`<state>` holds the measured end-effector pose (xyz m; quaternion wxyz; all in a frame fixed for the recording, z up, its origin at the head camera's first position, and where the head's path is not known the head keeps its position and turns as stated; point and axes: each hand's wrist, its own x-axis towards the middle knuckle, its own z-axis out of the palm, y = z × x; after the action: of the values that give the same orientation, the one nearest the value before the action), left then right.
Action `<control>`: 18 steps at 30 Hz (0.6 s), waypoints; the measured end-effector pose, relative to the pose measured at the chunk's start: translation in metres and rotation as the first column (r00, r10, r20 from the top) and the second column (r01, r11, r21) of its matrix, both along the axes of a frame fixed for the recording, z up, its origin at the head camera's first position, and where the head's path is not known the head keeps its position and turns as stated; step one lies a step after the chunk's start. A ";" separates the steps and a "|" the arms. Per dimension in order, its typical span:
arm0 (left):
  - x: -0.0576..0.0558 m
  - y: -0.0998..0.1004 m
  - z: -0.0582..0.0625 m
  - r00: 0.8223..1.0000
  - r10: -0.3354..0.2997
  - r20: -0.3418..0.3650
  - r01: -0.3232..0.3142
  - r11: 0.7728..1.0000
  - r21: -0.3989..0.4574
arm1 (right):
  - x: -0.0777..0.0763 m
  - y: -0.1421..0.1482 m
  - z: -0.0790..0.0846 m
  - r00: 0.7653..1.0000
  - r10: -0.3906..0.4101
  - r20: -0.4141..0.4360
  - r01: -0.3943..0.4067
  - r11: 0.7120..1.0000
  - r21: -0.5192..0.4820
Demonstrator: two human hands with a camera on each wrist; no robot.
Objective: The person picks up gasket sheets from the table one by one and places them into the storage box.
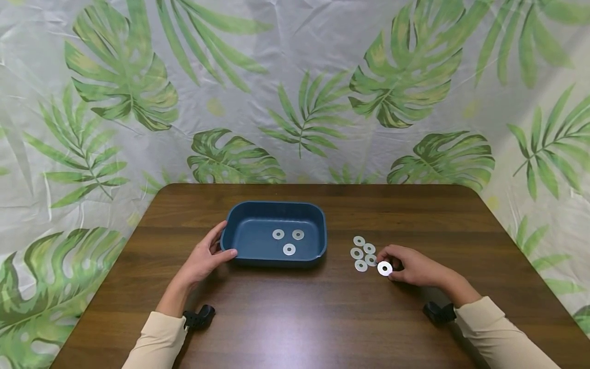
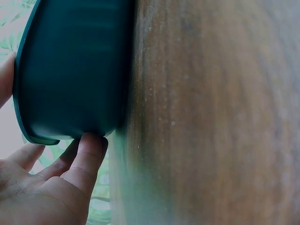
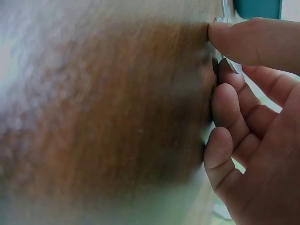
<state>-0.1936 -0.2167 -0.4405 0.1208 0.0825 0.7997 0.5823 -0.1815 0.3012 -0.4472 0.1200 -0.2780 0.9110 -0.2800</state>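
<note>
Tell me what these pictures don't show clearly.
Left wrist view: the inside of the blue tray, hidden by its own wall.
Right wrist view: most of the tray, cut off by the top edge.
Head view: any fine marks on the loose washers, too small.

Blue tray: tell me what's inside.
Three silver washers lie apart on the floor of the blue tray. The floor beneath their rings is covered, and the inner face of the near wall is hidden.

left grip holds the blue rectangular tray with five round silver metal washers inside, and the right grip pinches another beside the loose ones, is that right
No, the head view shows three round silver metal washers in the blue rectangular tray, not five. The left grip holds the tray and the right grip pinches another washer.
</note>
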 end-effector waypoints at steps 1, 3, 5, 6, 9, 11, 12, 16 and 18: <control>0.000 0.000 0.000 1.000 0.000 0.000 0.000 1.000 -0.003 | 0.000 0.000 0.000 1.000 0.000 -0.002 0.000 1.000 -0.001; 0.000 0.000 0.001 1.000 0.001 0.001 -0.001 1.000 -0.010 | 0.000 0.000 0.000 1.000 0.004 -0.011 -0.004 1.000 -0.009; 0.000 0.000 0.001 1.000 -0.001 -0.001 0.001 1.000 -0.016 | -0.001 0.001 -0.001 1.000 0.014 -0.019 -0.015 1.000 -0.028; 0.000 0.000 0.001 1.000 -0.001 -0.002 0.001 1.000 -0.017 | 0.000 0.001 -0.001 0.999 0.021 -0.025 -0.022 0.999 -0.039; 0.000 0.000 0.001 1.000 0.000 -0.003 0.000 1.000 -0.014 | 0.000 0.002 -0.002 0.998 0.045 -0.043 -0.048 0.996 -0.075; 0.000 0.000 0.001 1.000 0.001 -0.003 -0.001 1.000 -0.010 | 0.000 0.002 -0.003 0.996 0.061 -0.061 -0.066 0.994 -0.089; 0.000 0.000 0.000 1.000 -0.001 -0.004 0.001 1.000 -0.009 | 0.000 0.002 -0.003 0.995 0.069 -0.070 -0.075 0.993 -0.094; -0.001 0.000 0.000 1.000 -0.001 -0.004 0.001 1.000 -0.013 | 0.000 0.003 -0.005 0.988 0.093 -0.122 -0.104 0.990 -0.092; -0.001 0.000 0.000 1.000 0.001 -0.005 -0.001 1.000 -0.014 | 0.000 0.003 -0.005 0.987 0.094 -0.130 -0.105 0.991 -0.078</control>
<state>-0.1942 -0.2167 -0.4407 0.1191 0.0827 0.8040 0.5767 -0.1819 0.3044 -0.4524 0.0644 -0.3450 0.8890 -0.2940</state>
